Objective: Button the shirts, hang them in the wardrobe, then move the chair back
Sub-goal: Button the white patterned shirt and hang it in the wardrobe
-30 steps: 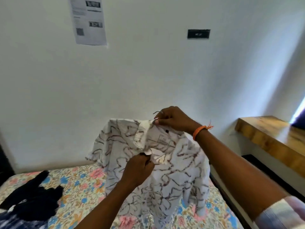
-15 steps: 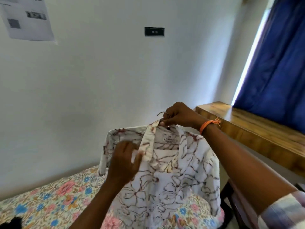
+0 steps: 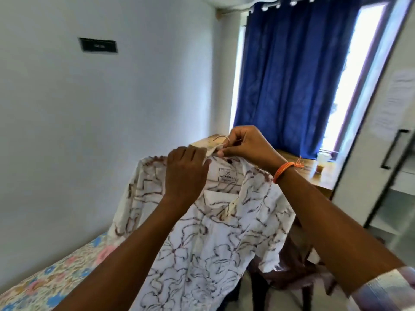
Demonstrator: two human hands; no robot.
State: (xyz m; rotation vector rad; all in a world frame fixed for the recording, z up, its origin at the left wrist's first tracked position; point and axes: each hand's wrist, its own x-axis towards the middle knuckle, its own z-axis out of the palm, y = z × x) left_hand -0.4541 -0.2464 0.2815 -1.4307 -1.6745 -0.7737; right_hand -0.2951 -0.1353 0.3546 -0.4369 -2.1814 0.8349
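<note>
Two hands are up at the collar of one printed white shirt (image 3: 208, 239), held in the air over the floral bedsheet (image 3: 51, 281) at near left and a dark chair (image 3: 289, 274) at near right. The left hand (image 3: 185, 173) pinches the collar edge; the right hand (image 3: 244, 145) grips the wire hanger hook (image 3: 221, 137) and the collar beneath it. Looks light and floppy, so the stiff hook is the safest hold; the cloth could slide off its shoulders. Farther off, a wooden desk (image 3: 321, 173), a wardrobe door (image 3: 381, 135), then the blue curtain (image 3: 292, 70).
</note>
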